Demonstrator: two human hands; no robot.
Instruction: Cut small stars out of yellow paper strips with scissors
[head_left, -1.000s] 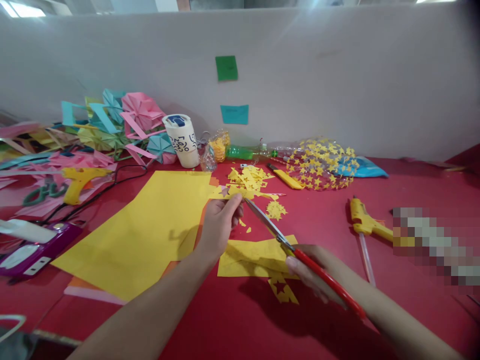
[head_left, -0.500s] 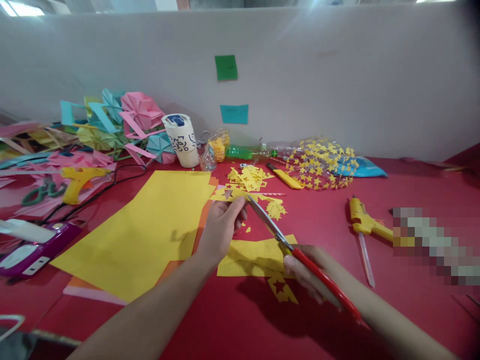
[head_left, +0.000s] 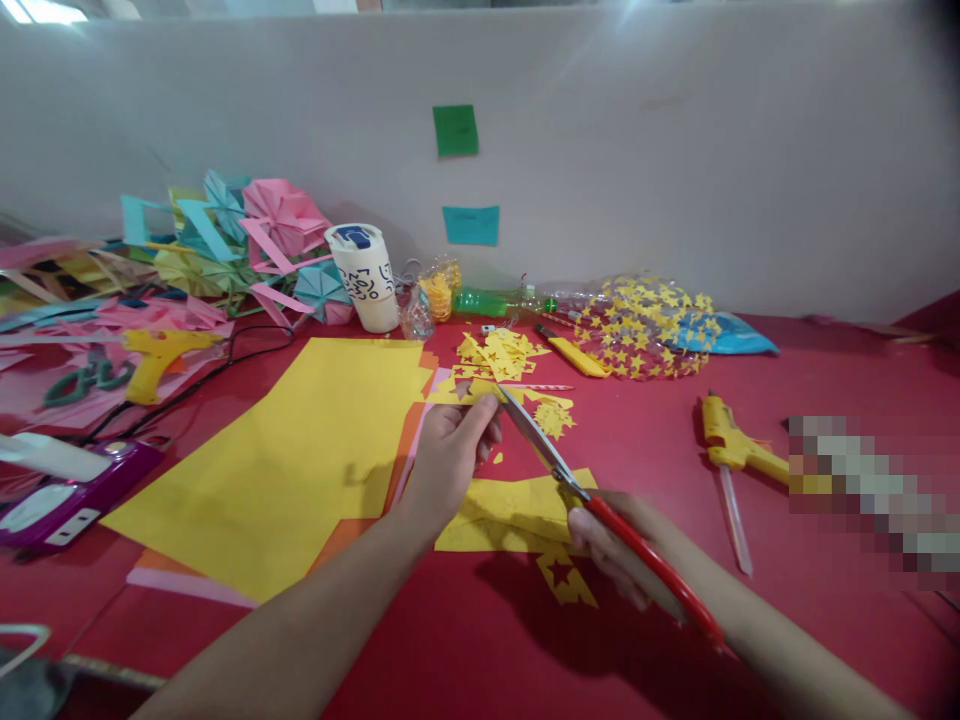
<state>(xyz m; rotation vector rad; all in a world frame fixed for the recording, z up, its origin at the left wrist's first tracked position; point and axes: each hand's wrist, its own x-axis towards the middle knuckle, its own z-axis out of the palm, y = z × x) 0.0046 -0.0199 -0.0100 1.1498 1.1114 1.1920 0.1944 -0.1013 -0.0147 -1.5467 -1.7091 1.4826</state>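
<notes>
Between thumb and fingers, my left hand [head_left: 450, 455] pinches a narrow yellow paper strip [head_left: 441, 392] that has a star-shaped hole. My right hand [head_left: 619, 540] is closed around the red handles of the scissors [head_left: 555, 465], whose blade tips touch the strip's right end near my left fingertips. Small cut yellow stars [head_left: 553, 418] lie in a heap just beyond the blades. Behind the strip is a pile of yellow paper scraps [head_left: 501, 352]. Under the scissors lies a yellow sheet [head_left: 495, 515], with a star-holed scrap [head_left: 568, 577] at its front edge.
Large yellow sheets [head_left: 300, 450] lie at left, beside a purple power strip [head_left: 82, 500] and a glue gun [head_left: 157, 362]. A white cup [head_left: 365, 280], a yellow cutter [head_left: 577, 357] and a star-covered plastic piece [head_left: 645, 325] stand or lie behind. Another glue gun [head_left: 739, 450] is at right.
The view has shifted slightly. My left hand and the strip have moved a little to the right, and the scissors still meet the strip.
</notes>
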